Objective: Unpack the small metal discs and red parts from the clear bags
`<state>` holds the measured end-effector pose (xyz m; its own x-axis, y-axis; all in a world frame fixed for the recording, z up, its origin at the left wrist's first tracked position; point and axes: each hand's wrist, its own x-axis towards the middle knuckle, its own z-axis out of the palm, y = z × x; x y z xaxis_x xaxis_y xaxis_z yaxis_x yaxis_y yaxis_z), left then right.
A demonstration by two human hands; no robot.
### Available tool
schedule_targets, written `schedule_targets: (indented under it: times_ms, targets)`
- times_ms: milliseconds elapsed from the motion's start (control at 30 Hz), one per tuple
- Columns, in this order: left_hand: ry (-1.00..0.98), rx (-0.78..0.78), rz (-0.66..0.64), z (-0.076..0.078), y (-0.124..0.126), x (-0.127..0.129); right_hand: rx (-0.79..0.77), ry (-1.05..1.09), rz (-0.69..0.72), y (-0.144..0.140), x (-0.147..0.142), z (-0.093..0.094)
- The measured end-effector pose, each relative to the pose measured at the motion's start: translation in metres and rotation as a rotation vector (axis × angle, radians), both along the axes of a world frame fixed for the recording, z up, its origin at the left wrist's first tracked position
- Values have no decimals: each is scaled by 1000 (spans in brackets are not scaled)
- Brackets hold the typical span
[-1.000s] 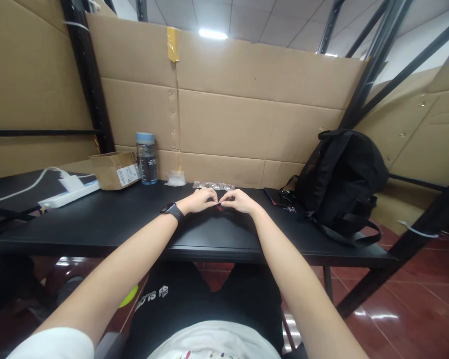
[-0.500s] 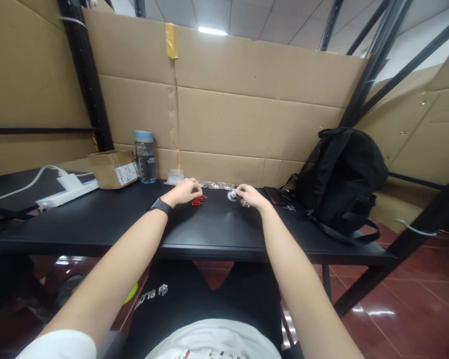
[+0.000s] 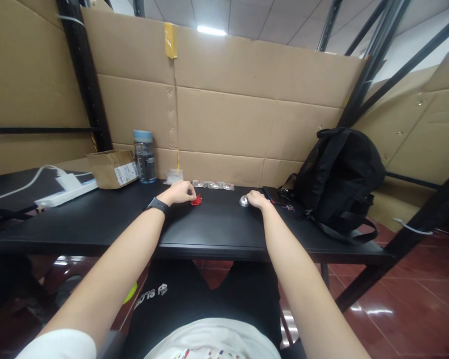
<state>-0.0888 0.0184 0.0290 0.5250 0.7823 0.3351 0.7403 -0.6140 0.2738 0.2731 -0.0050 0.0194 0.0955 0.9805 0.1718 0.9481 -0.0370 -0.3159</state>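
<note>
My left hand, with a black watch on its wrist, rests on the black table, its fingertips touching a small red part. About a hand's width to the right, my right hand lies on the table with its fingers on a small round silver part. Whether either hand grips its part or only touches it is too small to tell. Behind both hands, several small clear bags lie against the cardboard wall.
A water bottle, an open cardboard box and a white power strip stand at the back left. A black backpack sits at the right, with a dark phone beside it. Cardboard panels wall the back.
My hands were together at the table's middle on a small red piece. They have moved apart: the left with the red part went left, the right with the silver part went right.
</note>
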Motion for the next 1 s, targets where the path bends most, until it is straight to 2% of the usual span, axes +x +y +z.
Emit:
schedule_targets:
  times_ms: [100, 333, 433, 533, 700, 1000]
  targets:
    - [-3, 0, 7, 1, -1, 0, -81, 25, -87, -3, -6, 1]
    - [-34, -1, -4, 1, -4, 3, -100, 36, -73, -5, -9, 0]
    - [-21, 11, -2, 1, -4, 3, -60, 36, -73, -3, -12, -3]
    - [-19, 23, -9, 0, -4, 4, 20, -15, 11, 3, -25, -7]
    - [-39, 36, -49, 0, -4, 8, 94, -237, 199, 19, -55, -13]
    - [-28, 82, -71, 2, -1, 14, -59, -297, 204, 39, -55, -18]
